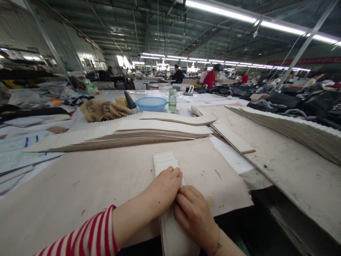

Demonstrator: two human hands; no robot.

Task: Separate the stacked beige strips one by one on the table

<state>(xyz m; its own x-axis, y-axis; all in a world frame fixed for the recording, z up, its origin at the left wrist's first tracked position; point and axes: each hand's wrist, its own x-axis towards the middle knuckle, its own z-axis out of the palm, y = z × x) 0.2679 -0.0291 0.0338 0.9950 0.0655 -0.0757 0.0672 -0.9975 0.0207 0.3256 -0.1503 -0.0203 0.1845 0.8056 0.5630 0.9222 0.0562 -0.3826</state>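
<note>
A narrow white strip stack (165,160), its far end fanned in small steps, runs lengthwise toward me on the tan sheet. Across its middle lies my left hand (166,186), fingers bent together over the top and right edge. My right hand (195,215) is closed at the stack's right side, its fingertips touching the left hand's. The fingers hide the stack's middle, and the near end passes under my wrists to the bottom of the view. Ahead lies a long fanned pile of similar strips (149,134), white on top with grey-brown edges.
Beyond the pile stand a blue basin (151,104), a green bottle (172,100) and a patterned brown cloth (105,109). At right, another fanned pile (293,124) lies on a tan board (266,149). Dark bags (295,99) are heaped farther right. People work in the background.
</note>
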